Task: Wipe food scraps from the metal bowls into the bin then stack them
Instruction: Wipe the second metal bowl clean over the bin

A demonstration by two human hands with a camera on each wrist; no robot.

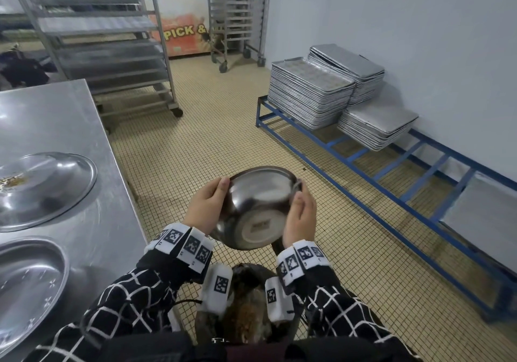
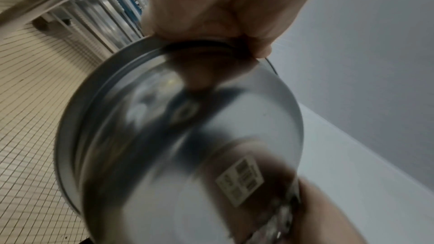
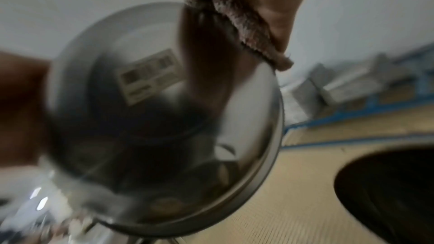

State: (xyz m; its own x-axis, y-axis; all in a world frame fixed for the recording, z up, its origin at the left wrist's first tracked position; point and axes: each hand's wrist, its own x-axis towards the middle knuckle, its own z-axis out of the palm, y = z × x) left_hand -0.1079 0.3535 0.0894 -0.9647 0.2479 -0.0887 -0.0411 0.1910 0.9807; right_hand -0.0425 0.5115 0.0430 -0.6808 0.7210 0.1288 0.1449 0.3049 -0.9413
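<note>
Bin [image 1: 246, 305]: directly below the wrists at the bottom of the head view, dark inside, holding brown food waste. The right wrist view shows only its dark open mouth [image 3: 387, 192] at lower right; contents not discernible there.

Metal bowl [image 1: 257, 208]: held in the air above the bin, tipped so its base and a paper label [image 1: 260, 225] face the wearer and its opening faces away. The interior is not visible in any view, so whether it holds scraps cannot be told.

Left hand [image 1: 205, 208]: clamped on the bowl's left rim, thumb on the outer wall. The left wrist view confirms fingers curled over the rim [image 2: 211, 16].

Right hand [image 1: 299, 216]: gripping the right rim. Only the right wrist view shows a brownish cloth [image 3: 246, 31] pinched between this hand and the rim; the head view gives a mere sliver of it.

Bench [image 1: 70, 126]: steel, to the left. Near its front edge sits a wide metal dish [image 1: 25, 286], contents unclear. Behind it, along the left edge, a second wide dish [image 1: 47, 188] carries a small patch of crumbs.

Farther off: a blue floor frame [image 1: 363, 163] along the right wall bears stacks of metal trays [image 1: 310, 96]. Two wheeled racks [image 1: 112, 40] stand at the far end. Both wrist views are blurred.
</note>
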